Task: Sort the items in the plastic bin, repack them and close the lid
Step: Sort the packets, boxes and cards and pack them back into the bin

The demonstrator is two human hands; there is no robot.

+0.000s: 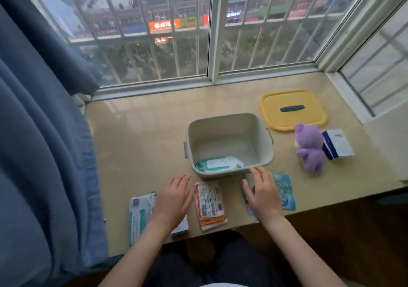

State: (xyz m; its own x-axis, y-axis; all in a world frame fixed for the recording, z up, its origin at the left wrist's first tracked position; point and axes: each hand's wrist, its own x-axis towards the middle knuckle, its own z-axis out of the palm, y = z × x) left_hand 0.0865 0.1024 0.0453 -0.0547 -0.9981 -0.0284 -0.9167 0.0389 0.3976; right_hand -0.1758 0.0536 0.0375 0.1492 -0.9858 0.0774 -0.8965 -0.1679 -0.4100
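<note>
A pale grey-green plastic bin (pixel 228 129) stands open on the beige window ledge, with a teal and white wipes pack (pixel 217 164) lying in its near corner. Its yellow lid (pixel 292 110) with a dark blue handle lies flat behind it to the right. My left hand (pixel 174 198) hovers with fingers spread between a white and teal packet (pixel 140 213) and a red and white sachet stack (pixel 209 202). My right hand (pixel 261 189) rests palm down on blue flat pouches (pixel 284 189) just in front of the bin; whether it grips them is unclear.
A purple plush bear (pixel 309 147) stands right of the bin, beside a white and blue box (pixel 337 144). A blue curtain (pixel 44 132) hangs along the left. Barred windows close the back and right. The ledge's front edge (pixel 331 200) drops off by my knees.
</note>
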